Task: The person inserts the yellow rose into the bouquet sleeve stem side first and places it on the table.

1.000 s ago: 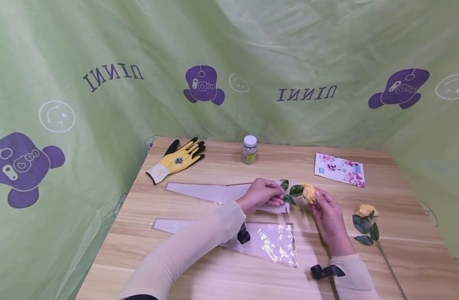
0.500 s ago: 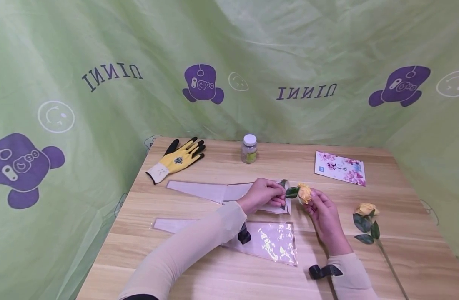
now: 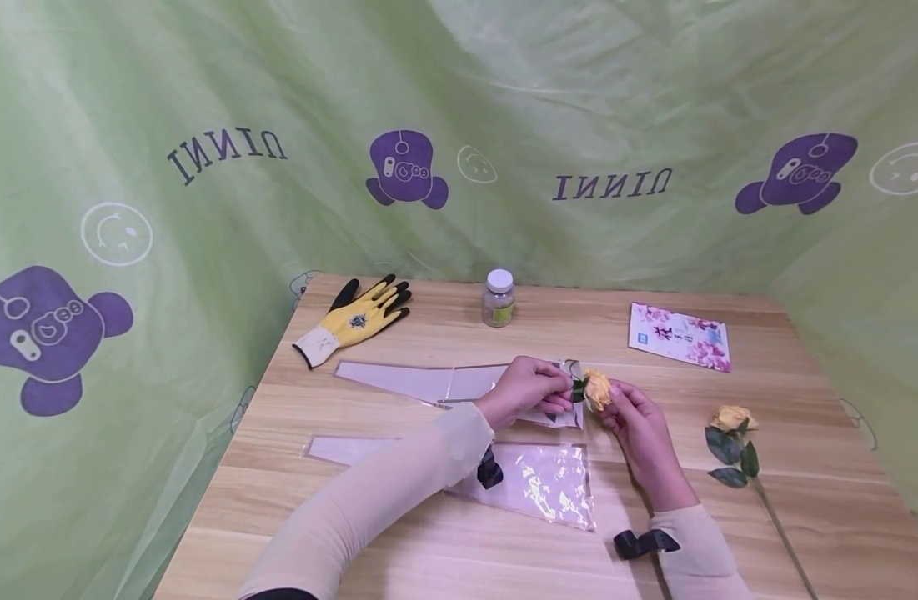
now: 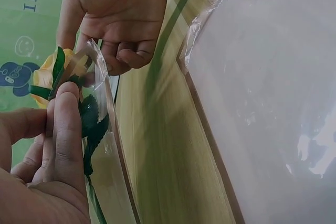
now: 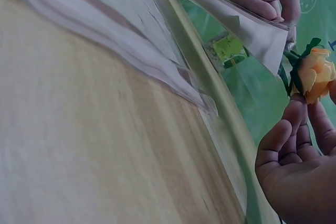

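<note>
A yellow artificial rose (image 3: 597, 390) is partly inside a clear flower sleeve (image 3: 481, 382), with its bloom out past the wide end. Through the film, dark green leaves and the stem show in the left wrist view. My left hand (image 3: 529, 388) pinches the rim of the sleeve (image 5: 262, 43) just behind the bloom. With its fingertips my right hand (image 3: 642, 425) holds the bloom (image 5: 315, 74) from the other side. Nearer me a second clear flower sleeve (image 3: 526, 479) lies flat, partly under my left forearm. Another yellow rose (image 3: 732, 419) lies on the right, its stem toward me.
At the back left of the wooden table (image 3: 398, 550) lies a yellow and black work glove (image 3: 353, 321). A white-capped jar (image 3: 499, 300) stands at the back middle. A pink-flowered packet (image 3: 679, 337) lies at the back right. Green printed cloth (image 3: 459, 92) hangs behind the table.
My right hand has moved left with the bloom, closer to my left hand. More of the leaves and stem have slid into the sleeve. My left hand has barely moved.
</note>
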{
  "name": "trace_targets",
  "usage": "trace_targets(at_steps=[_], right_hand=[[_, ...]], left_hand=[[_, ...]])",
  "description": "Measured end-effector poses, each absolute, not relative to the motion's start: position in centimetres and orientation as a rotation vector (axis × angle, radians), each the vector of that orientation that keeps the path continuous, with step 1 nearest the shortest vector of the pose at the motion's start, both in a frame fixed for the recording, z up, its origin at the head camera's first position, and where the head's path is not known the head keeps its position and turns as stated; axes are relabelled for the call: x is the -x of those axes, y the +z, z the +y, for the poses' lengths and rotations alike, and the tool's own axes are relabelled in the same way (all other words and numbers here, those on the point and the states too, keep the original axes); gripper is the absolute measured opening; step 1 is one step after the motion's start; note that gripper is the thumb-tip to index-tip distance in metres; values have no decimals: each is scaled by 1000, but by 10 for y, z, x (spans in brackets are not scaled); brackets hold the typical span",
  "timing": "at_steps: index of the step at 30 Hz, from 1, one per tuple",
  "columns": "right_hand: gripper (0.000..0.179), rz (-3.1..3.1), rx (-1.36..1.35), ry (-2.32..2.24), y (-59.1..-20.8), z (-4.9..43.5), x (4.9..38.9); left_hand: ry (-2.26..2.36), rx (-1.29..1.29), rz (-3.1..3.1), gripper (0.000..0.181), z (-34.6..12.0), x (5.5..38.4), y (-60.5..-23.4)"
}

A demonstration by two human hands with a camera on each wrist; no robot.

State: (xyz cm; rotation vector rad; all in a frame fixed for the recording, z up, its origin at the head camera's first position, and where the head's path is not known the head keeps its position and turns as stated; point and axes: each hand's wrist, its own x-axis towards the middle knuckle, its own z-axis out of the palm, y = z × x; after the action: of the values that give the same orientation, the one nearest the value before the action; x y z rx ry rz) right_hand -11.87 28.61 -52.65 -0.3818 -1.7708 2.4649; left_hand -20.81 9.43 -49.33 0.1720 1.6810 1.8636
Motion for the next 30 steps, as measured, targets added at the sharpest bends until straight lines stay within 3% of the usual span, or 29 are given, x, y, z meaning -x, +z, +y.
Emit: trace_targets(at_steps=[7,30], right_hand=[[28,-1855,419,2316,-528,288,121],[42,-2102,382,2118,-528,282,121]], left_hand=[[1862,-139,1678,7,94,209,-493],[1851,-142,1675,5,98,212,-496]])
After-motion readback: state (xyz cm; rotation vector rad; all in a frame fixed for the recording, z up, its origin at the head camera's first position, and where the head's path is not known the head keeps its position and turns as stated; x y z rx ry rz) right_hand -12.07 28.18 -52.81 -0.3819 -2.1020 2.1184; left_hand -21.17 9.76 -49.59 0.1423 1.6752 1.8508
